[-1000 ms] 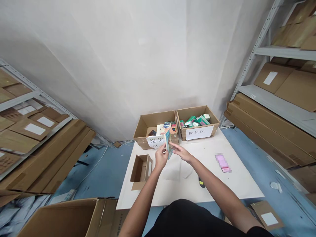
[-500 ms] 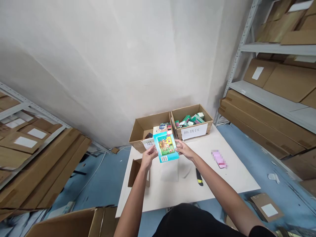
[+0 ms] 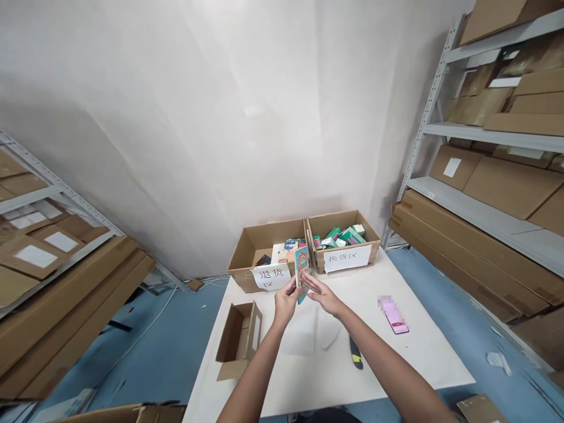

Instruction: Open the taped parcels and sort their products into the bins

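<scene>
A thin picture book (image 3: 302,263) with a light blue border and a cartoon cover is held upright above the table, turned nearly edge-on. My left hand (image 3: 285,301) is closed on its left, lower edge. On the right, the fingers of my right hand (image 3: 324,295) press over the cover, gripping it from that side. Just behind the book stands a cardboard box (image 3: 241,281) with a handwritten white label, holding books and a dark item. Next to it is a second labelled box (image 3: 374,247) with several green-and-white small cartons.
On the white table (image 3: 308,385) lie a small opened carton (image 3: 255,332) at left, a black-and-yellow utility knife (image 3: 355,353), a clear plastic sheet (image 3: 299,338) and a pink phone (image 3: 395,317). Shelves with cardboard boxes (image 3: 506,170) rise at right; others (image 3: 66,282) stand at left.
The book has turned from facing me flat to nearly edge-on. My hands have come closer together around it. The camera view has tilted up, so the table sits lower.
</scene>
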`<state>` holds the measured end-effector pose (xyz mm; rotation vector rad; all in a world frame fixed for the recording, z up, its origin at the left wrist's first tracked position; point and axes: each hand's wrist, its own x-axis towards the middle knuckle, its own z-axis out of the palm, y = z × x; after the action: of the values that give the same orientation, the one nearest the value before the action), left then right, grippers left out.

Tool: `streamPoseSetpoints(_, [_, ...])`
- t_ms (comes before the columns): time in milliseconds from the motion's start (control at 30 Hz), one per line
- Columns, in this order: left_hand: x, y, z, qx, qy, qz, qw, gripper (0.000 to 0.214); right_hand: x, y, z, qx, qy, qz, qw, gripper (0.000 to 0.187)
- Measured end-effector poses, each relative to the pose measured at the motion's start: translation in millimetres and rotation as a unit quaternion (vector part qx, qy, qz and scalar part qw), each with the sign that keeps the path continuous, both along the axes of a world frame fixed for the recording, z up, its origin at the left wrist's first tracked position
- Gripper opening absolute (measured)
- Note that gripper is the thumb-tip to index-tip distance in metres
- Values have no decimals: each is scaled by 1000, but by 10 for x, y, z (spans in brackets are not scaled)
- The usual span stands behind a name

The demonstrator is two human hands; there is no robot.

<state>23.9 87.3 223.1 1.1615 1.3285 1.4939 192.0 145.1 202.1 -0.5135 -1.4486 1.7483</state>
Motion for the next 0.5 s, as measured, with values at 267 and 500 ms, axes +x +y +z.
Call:
streamPoseSetpoints(267, [-815, -37, -201, -53, -141, 36, 988, 78, -257, 458, -149, -67, -104, -175, 977, 62])
streamPoseSetpoints(500, [-1469, 637, -278, -62, -149, 75, 984, 83, -906, 933, 4, -44, -93, -197, 975, 54])
